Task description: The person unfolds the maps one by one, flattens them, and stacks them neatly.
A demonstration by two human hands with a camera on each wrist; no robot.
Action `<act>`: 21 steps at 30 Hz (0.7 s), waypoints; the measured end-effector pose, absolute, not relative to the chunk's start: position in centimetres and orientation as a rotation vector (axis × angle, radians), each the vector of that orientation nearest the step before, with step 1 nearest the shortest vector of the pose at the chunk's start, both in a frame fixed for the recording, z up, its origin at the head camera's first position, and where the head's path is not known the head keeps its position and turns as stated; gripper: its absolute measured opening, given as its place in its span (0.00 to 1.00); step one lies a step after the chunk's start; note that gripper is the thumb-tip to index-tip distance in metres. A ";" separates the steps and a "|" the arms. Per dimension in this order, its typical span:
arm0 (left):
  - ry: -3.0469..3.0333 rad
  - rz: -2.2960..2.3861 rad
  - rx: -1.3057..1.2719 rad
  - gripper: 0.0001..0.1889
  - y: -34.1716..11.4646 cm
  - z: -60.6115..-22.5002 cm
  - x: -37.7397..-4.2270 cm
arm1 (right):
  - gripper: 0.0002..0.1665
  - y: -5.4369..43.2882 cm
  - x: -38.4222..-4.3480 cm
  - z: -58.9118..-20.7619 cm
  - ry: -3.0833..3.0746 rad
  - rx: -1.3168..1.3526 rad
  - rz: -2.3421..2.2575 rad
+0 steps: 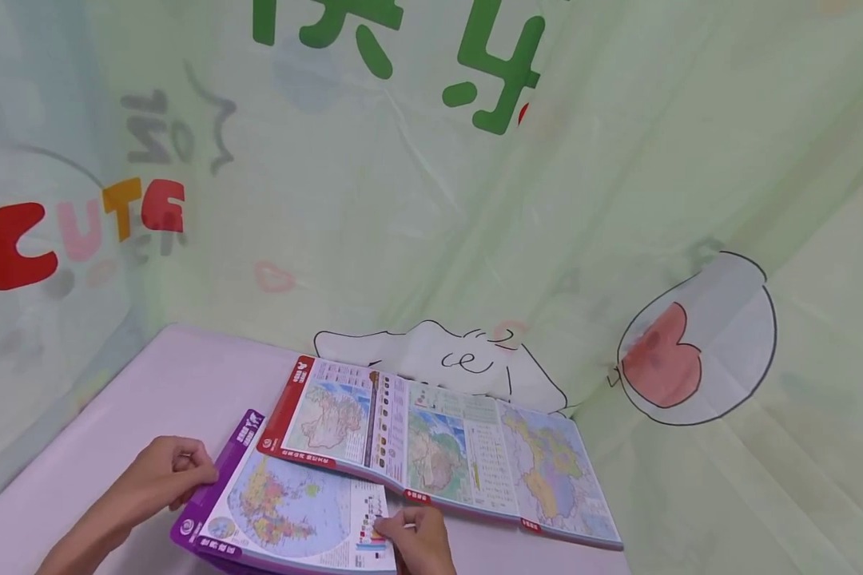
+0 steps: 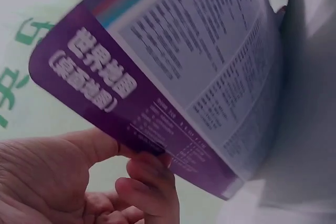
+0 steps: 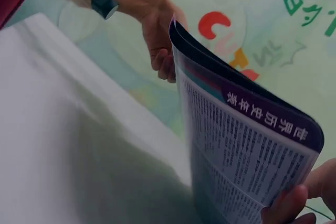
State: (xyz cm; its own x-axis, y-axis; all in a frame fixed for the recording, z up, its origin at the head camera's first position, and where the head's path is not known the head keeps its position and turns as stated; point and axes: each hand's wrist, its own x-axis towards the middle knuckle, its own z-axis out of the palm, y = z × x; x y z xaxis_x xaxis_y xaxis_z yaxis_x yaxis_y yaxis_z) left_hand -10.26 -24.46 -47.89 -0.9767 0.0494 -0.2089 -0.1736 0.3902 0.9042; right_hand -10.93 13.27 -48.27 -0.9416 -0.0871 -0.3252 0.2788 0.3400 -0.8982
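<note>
A purple-edged folding world map (image 1: 288,507) is held up off the table at the front. My left hand (image 1: 161,479) pinches its purple left edge between thumb and fingers. At the opposite edge, my right hand (image 1: 424,543) pinches the printed sheet near a small legend. The left wrist view shows the thumb and fingertips of that hand on the purple strip of the map (image 2: 79,72), whose underside carries dense text. From the right wrist, the map (image 3: 241,145) appears folded in layers, with right fingers (image 3: 289,205) at its lower corner.
Behind the purple map, a red-edged folding map (image 1: 439,455) lies spread out in several panels, partly overlapping it. Both are on a pale pink table (image 1: 208,367). Light green printed curtains (image 1: 403,200) surround the table at the back and sides.
</note>
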 end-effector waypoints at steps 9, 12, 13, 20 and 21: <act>2.330 1.659 0.120 0.13 -25.0 -45.3 -8.1 | 0.19 15.5 -10.3 -44.6 1.994 0.162 -1.690; 2.350 1.676 0.247 0.12 -25.1 -45.0 -7.2 | 0.17 16.3 -10.4 -43.9 1.915 0.167 -1.673; 2.371 1.678 0.302 0.11 -25.2 -44.9 -6.9 | 0.16 16.4 -10.4 -43.8 1.893 0.153 -1.673; 2.495 1.652 0.510 0.09 -25.2 -44.1 -5.8 | 0.12 16.8 -9.9 -42.7 1.761 0.071 -1.715; 2.504 1.648 0.516 0.09 -25.1 -43.9 -5.7 | 0.12 17.1 -10.0 -42.7 1.741 0.058 -1.714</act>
State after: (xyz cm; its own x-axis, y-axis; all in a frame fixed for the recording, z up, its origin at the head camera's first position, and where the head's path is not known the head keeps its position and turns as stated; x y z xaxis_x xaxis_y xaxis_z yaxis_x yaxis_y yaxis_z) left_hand -5.74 -25.14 -43.95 -0.9376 0.3325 0.1014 0.2247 0.3571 0.9066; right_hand -9.97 17.05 -42.69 -0.7650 -0.4208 -0.4876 0.4810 0.1302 -0.8670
